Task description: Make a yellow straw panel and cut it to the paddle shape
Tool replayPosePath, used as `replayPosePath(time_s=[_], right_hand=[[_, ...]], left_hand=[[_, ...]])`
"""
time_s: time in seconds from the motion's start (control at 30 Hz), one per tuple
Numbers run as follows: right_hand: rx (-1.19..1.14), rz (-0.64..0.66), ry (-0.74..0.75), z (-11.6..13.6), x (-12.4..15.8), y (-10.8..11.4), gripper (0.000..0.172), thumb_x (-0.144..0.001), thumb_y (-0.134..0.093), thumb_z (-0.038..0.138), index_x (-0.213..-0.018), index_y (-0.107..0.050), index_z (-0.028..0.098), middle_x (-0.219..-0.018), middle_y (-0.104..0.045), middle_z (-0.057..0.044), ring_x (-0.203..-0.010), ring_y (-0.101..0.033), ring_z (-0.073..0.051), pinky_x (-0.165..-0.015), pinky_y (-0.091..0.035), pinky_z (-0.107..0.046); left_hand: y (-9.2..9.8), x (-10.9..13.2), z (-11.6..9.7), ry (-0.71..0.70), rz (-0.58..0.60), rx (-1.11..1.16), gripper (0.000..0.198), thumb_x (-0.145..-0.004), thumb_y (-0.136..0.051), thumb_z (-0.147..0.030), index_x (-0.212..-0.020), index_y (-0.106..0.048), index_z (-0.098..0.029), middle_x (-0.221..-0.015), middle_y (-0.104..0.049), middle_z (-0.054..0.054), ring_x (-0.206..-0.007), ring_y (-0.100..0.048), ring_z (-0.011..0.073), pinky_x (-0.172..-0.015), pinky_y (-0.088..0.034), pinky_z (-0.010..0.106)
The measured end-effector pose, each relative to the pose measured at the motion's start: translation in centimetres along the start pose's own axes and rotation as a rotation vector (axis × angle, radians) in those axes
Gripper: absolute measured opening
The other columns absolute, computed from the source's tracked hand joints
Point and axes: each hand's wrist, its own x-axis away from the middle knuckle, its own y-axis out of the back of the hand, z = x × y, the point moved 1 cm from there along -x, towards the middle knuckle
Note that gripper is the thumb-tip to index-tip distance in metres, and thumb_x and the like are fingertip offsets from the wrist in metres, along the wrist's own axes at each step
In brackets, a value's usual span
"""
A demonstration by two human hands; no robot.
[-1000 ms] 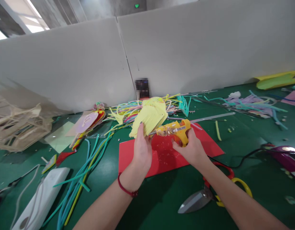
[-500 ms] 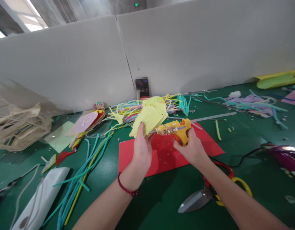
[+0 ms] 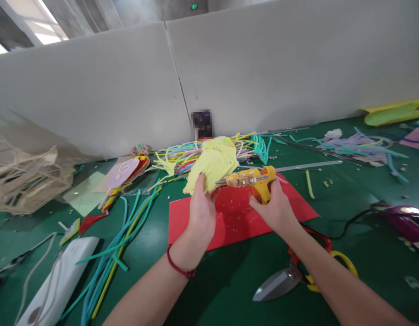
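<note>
My left hand (image 3: 203,213) is closed on a pale yellow ridged craft piece (image 3: 212,165), thumb across its front. The other fingers are mostly hidden behind it. In my right hand (image 3: 275,206) is a yellow glue gun (image 3: 252,179), its nozzle pointing left at the lower right edge of the yellow piece. Whether the tip touches the piece I cannot tell. A clear glue stick (image 3: 307,165) juts from the gun's rear. Below both hands lies a red sheet (image 3: 229,226) dotted with pale crumbs.
Red-and-yellow-handled scissors (image 3: 280,283) lie beneath my right forearm. Coloured strands (image 3: 110,249) and a white power strip (image 3: 60,280) are at left. A pile of strands (image 3: 182,156) lies behind the yellow piece, before a grey partition (image 3: 280,68). A purple tool (image 3: 404,224) sits at right.
My right hand has shifted slightly right and up with the glue gun, drawing the nozzle a little to the right. My left hand and the yellow piece have barely moved.
</note>
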Motion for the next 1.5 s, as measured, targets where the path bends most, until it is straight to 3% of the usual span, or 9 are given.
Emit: replayPosePath(time_s=[1.5], right_hand=[[-0.055, -0.15, -0.007, -0.33, -0.71, 0.92, 0.035, -0.063, -0.061, 0.041, -0.083, -0.037, 0.025, -0.07, -0.058, 0.0, -0.06, -0.059, -0.019, -0.053, -0.046, -0.031]], left_hand=[[-0.02, 0.2, -0.13, 0.024, 0.025, -0.002, 0.031, -0.09, -0.049, -0.028, -0.117, -0.061, -0.021, -0.127, -0.061, 0.006, -0.113, -0.059, 0.0183, -0.091, -0.049, 0.028]])
